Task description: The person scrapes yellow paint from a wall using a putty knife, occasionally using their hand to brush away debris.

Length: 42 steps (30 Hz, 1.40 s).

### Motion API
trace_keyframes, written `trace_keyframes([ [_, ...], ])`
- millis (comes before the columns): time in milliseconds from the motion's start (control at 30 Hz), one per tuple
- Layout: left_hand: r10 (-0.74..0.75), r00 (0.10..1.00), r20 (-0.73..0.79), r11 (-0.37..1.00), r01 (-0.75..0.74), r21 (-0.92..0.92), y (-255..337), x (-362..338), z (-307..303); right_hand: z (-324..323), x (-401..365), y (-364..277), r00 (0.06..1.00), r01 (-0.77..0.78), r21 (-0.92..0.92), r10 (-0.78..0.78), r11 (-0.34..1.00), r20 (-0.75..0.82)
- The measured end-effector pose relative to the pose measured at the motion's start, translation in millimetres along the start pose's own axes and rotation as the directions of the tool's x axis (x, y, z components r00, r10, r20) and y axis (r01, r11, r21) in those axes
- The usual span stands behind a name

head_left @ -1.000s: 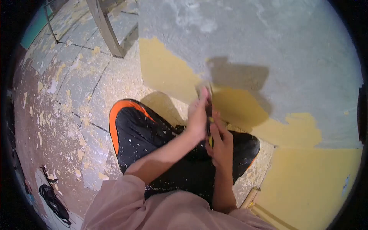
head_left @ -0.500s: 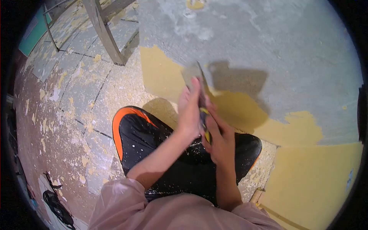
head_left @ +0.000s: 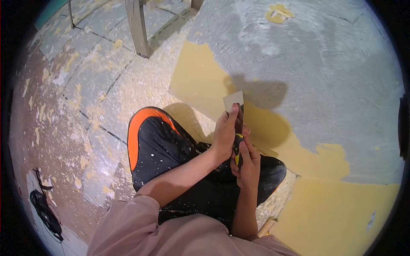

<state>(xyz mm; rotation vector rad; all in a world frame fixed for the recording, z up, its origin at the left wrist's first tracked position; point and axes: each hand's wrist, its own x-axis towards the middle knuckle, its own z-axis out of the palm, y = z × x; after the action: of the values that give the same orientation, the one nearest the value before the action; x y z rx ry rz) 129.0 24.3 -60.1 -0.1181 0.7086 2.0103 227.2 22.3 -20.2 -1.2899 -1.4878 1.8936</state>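
A scraper [head_left: 234,100] with a flat metal blade and a black and yellow handle is between my hands, above my lap. My right hand [head_left: 247,158] is closed around its handle. My left hand [head_left: 226,131] grips the blade, thumb lying on the metal face. Beyond the blade stands a wall surface [head_left: 265,55], part bare grey and part covered by a yellow layer [head_left: 198,79] with a ragged edge. Shadows of the hands and scraper fall across both parts.
Flakes litter the floor [head_left: 98,141] on the left. A wooden leg [head_left: 137,30] stands at the top. A black cable [head_left: 45,213] lies at lower left. Near my right side is a roll-like object [head_left: 267,226], partly hidden. My crossed legs [head_left: 158,145] are below.
The view has shifted, so the surroundings sit differently in the frame. The scraper blade has turned its flat face more toward me; both hands still hold it.
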Motion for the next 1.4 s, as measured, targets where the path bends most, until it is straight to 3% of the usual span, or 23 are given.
trace_keyframes([
  [100,-0.132,0.991,0.039,0.983,0.136,-0.120,-11.7,2.5,-4.4,-7.5,-0.2,7.3,1.000,0.006,-0.147,-0.010,0.989,-0.029],
  [167,-0.211,0.975,-0.064,0.963,0.196,-0.185,-7.0,2.8,-5.5,-6.7,6.5,18.8,0.998,0.059,-0.187,-0.061,0.981,-0.005],
  [233,-0.194,0.977,-0.088,0.972,0.179,-0.154,4.6,6.2,-4.8,-2.7,9.7,20.3,0.993,0.117,-0.237,-0.113,0.965,0.032],
  [333,-0.198,0.969,-0.151,0.976,0.179,-0.127,21.5,12.7,-5.5,13.1,12.6,11.4,0.999,0.040,-0.239,-0.034,0.970,0.028],
  [400,-0.245,0.951,-0.187,0.967,0.226,-0.116,17.7,14.0,-8.5,18.6,9.7,17.6,0.982,0.182,-0.325,-0.187,0.928,0.015],
  [500,-0.196,0.965,-0.172,0.980,0.185,-0.078,11.7,13.5,-8.7,17.5,7.8,10.2,0.991,0.131,-0.275,-0.137,0.952,0.000],
  [600,-0.055,0.988,-0.146,0.995,0.043,-0.089,3.9,3.3,2.2,-0.8,1.2,2.1,0.995,0.097,-0.256,-0.090,0.962,0.039],
  [667,-0.107,0.994,0.002,0.992,0.107,-0.065,-6.1,-13.6,5.3,-11.8,-14.1,-2.5,0.992,0.124,-0.285,-0.120,0.950,0.031],
  [767,-0.229,0.973,0.029,0.967,0.231,-0.105,-31.2,-25.6,6.0,-32.2,-30.6,2.5,0.997,0.053,-0.330,-0.069,0.943,-0.036],
  [867,-0.217,0.975,-0.048,0.975,0.215,-0.054,-36.5,-9.6,-2.1,-25.8,-18.6,9.8,0.999,0.004,-0.196,-0.013,0.981,-0.047],
  [900,0.139,0.969,-0.205,0.990,-0.140,0.009,-53.4,23.2,-9.5,-8.5,-0.5,7.7,0.994,0.108,-0.211,-0.112,0.972,-0.006],
  [933,0.053,0.973,-0.225,0.999,-0.049,0.023,-3.6,12.2,4.1,6.5,13.5,6.1,0.978,0.208,-0.222,-0.207,0.953,0.029],
  [1000,0.044,0.982,-0.186,0.992,-0.064,-0.105,31.0,24.7,-12.8,28.3,30.7,1.2,0.985,0.166,-0.252,-0.151,0.953,0.079],
  [1067,-0.001,0.983,-0.186,0.993,-0.021,-0.117,48.1,15.4,-6.8,38.1,32.2,-2.2,0.985,0.138,-0.295,-0.099,0.945,0.143],
  [1133,-0.049,0.982,-0.184,0.989,0.021,-0.149,45.2,9.3,-3.7,36.2,18.9,-2.0,0.962,0.272,-0.320,-0.261,0.907,0.079],
  [1200,-0.095,0.987,-0.130,0.993,0.085,-0.080,16.5,0.4,4.2,9.6,0.7,-0.1,0.980,0.198,-0.272,-0.185,0.942,0.073],
  [1267,-0.131,0.983,-0.133,0.991,0.127,-0.035,-4.2,-16.7,14.5,-10.4,-14.4,5.2,0.999,0.003,-0.175,-0.012,0.985,-0.052],
  [1333,-0.160,0.977,-0.142,0.985,0.167,0.038,-11.1,-11.4,9.3,-8.5,-15.3,1.0,0.998,-0.026,-0.168,0.017,0.985,-0.057],
  [1400,0.254,0.945,-0.208,0.930,-0.180,0.322,-5.7,11.8,-0.3,1.4,-9.8,4.3,0.997,-0.061,-0.152,0.052,0.986,-0.063],
])
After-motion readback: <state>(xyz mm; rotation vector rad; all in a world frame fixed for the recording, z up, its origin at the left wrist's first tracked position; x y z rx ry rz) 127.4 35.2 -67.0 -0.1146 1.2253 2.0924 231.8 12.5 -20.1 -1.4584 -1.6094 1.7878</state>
